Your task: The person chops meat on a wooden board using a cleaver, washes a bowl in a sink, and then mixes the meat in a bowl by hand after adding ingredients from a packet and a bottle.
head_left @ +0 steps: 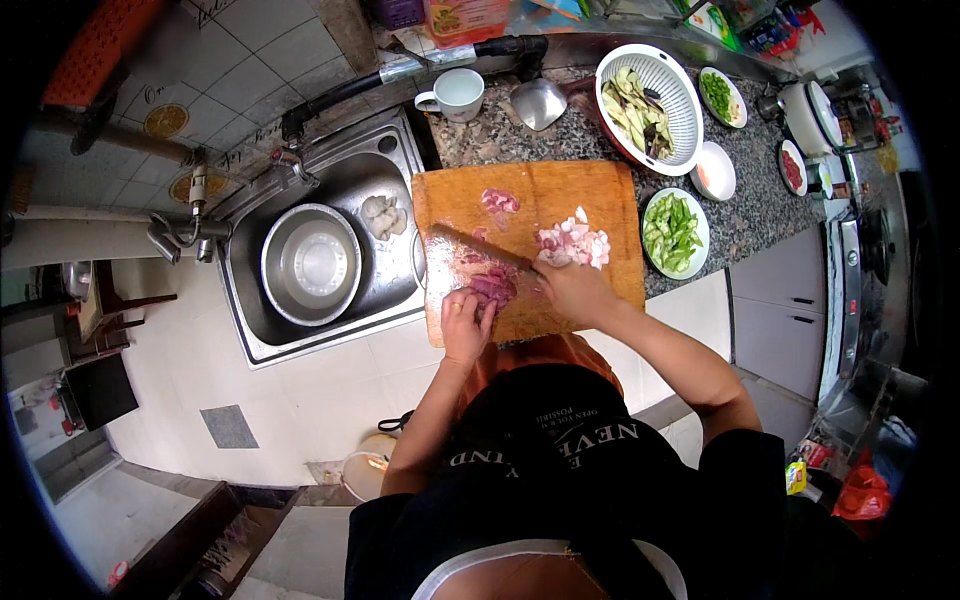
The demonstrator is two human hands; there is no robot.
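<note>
On the wooden cutting board (590, 190) lies a piece of dark red raw meat (493, 288). My left hand (467, 322) presses its bent fingers onto the near left side of this meat. A kitchen knife (480, 247) is gripped in my right hand (575, 292), its blade reaching left over the board just beyond the meat. A pile of pale pink, fatty meat pieces (572, 242) sits to the right of the blade. Farther back on the board is a small heap of sliced red meat (499, 201).
Left of the board, a steel sink (385, 270) holds a metal basin (311, 265) and a pale cloth-like lump (383, 216). Behind stand a white mug (460, 95) and a metal turner (538, 104). At right are a colander of sliced eggplant (680, 100), a plate of sliced green peppers (674, 234) and several small bowls.
</note>
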